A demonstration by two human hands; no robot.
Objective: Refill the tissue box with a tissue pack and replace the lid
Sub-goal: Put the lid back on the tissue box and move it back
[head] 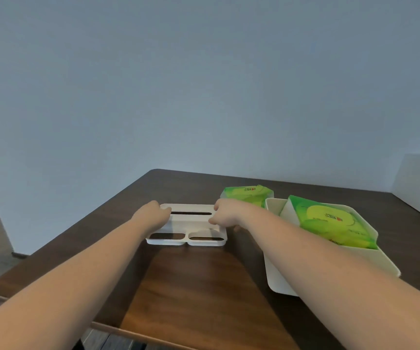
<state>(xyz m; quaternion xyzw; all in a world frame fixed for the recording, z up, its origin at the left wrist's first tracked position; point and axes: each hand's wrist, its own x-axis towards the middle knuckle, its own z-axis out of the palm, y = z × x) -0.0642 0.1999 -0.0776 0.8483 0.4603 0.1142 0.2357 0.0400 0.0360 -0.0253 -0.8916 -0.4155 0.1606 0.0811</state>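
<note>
White lid (196, 223), cream box (279, 279), green packs (335, 221), dark brown woodgrain table (199, 294).

Both bare forearms reached forward, converging toward twelve o'clock. The left hand (154, 214) was curled, knuckles up, fingers closed in a grip. The right hand (225, 214), at its three o'clock, was curled likewise, thumb low and fingers bent.

On the dark wooden table (193, 286) the white slotted plastic lid (191, 229) lies left of the white open plastic box (279, 279), which holds one green tissue pack (335, 223), a second green pack (248, 194) lying behind it.
</note>
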